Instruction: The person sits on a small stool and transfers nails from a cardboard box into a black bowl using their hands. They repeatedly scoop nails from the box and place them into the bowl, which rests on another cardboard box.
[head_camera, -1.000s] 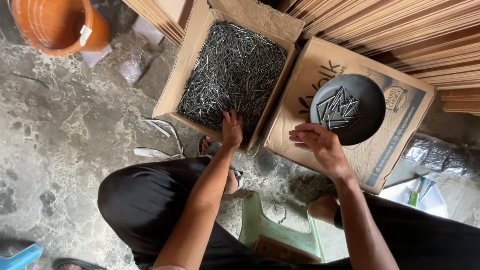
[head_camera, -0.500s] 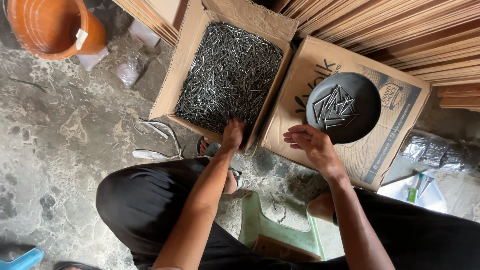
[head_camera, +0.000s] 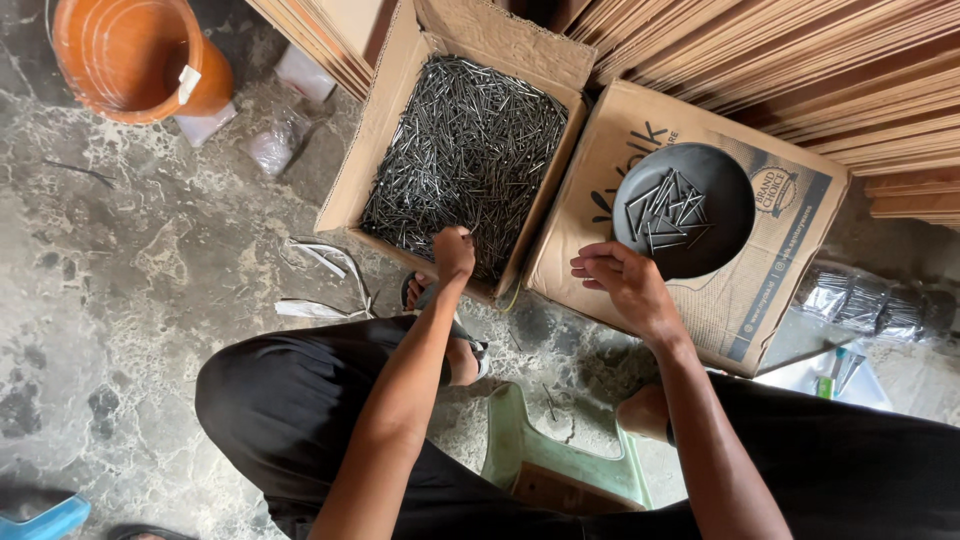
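A gathering step is in hand: nails are being taken from the open cardboard box (head_camera: 385, 150) and collected in the dark round dish (head_camera: 720, 250) that rests on the closed carton (head_camera: 790, 260) just to its right. The left hand (head_camera: 453, 252) is lowered into the near edge of the loose nails (head_camera: 465, 150), its fingers curled shut into a fist, apparently around a pinch of nails, though what is gripped cannot be made out from this angle. The right hand (head_camera: 620, 283) is held just beside the near rim of the dish, fingers loosely bent and partly open, with nothing clearly seen between them. A small heap of nails (head_camera: 665, 212) already lies in the dish (a modest share beside the full box), so the work is judged to be at an early stage. The next move would call for the left fist to be lifted clear of the box wall and carried across to the dish without nails being spilled onto the stone floor (head_camera: 150, 270); sharp points could prick the palm if the grip is tightened.
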